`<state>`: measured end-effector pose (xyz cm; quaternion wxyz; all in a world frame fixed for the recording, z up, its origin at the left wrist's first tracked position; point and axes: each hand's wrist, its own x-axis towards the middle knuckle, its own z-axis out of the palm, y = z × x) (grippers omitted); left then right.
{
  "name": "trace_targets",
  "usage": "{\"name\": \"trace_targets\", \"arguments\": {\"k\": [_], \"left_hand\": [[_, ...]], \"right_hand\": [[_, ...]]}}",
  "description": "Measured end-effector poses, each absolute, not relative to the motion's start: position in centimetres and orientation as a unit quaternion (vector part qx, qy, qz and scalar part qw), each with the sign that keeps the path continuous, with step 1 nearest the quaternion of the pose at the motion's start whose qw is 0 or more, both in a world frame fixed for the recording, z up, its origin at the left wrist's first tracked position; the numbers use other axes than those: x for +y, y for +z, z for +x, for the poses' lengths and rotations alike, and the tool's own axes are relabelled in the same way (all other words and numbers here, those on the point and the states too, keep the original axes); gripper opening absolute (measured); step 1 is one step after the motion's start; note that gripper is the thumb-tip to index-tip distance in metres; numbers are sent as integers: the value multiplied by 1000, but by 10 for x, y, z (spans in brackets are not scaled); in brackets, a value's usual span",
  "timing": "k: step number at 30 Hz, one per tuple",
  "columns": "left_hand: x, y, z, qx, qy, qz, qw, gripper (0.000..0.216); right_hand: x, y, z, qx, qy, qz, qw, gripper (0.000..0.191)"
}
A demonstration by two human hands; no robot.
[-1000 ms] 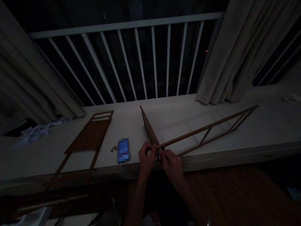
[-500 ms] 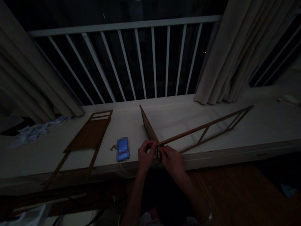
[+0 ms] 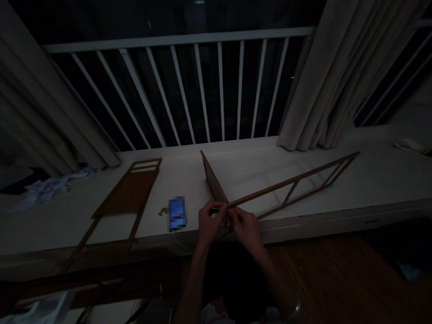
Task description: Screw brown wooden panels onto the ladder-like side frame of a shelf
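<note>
A brown wooden frame (image 3: 266, 194) with crossbars and a flat wooden panel (image 3: 214, 181) meet in a corner at the front of the white sill. At that corner my left hand (image 3: 211, 221) pinches with thumb and index finger; the exact part it grips is too dark to make out. My right hand (image 3: 243, 225) is closed close beside it, its fingertips at a small pale, shiny piece on the joint that I cannot name. Left of the hands lies a phone (image 3: 176, 213) with a blurred lit screen and a cable.
A similar wooden piece with a slatted panel (image 3: 126, 188) lies at left, its legs overhanging the edge of the white sill (image 3: 188, 182). Crumpled cloth (image 3: 49, 191) rests farther left. White railings (image 3: 199, 91) and curtains (image 3: 307, 97) stand behind. A clear plastic box (image 3: 44, 314) is at lower left.
The far end of the wooden frame has shifted slightly left. My right hand has moved a little left and its fingers are more bunched at the joint.
</note>
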<state>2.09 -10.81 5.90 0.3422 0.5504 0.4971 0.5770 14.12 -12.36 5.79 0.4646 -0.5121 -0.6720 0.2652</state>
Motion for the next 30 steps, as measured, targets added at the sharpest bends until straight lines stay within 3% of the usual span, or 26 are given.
{"name": "trace_targets", "arguments": {"k": [18, 30], "left_hand": [[-113, 56, 17, 484, 582, 560, 337, 19], [-117, 48, 20, 503, 568, 576, 305, 22]], "right_hand": [[-118, 33, 136, -572, 484, -406, 523, 37], [-123, 34, 134, -496, 552, -385, 549, 33]]}}
